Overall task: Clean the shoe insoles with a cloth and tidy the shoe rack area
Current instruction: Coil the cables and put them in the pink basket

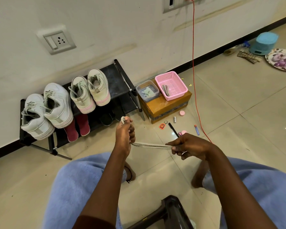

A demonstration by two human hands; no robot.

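The floor is of pale tiles, beside a white wall. The left hand and the right hand each pinch a beige shoelace with curled fingers. It runs doubled and tight between them, and one end loops over the left fingertips. Just behind the hands stands the black shoe rack. Four white sneakers fill its top shelf from the left edge to the middle. Two dark red soles stick out from the lower shelf.

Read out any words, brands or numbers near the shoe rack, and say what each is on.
No text here is readable.
Brown cardboard box: print along its edge, too blurred.
Orange-red plastic key tag: emblem, too small.
Small white tube on the floor: dark marks, too small.
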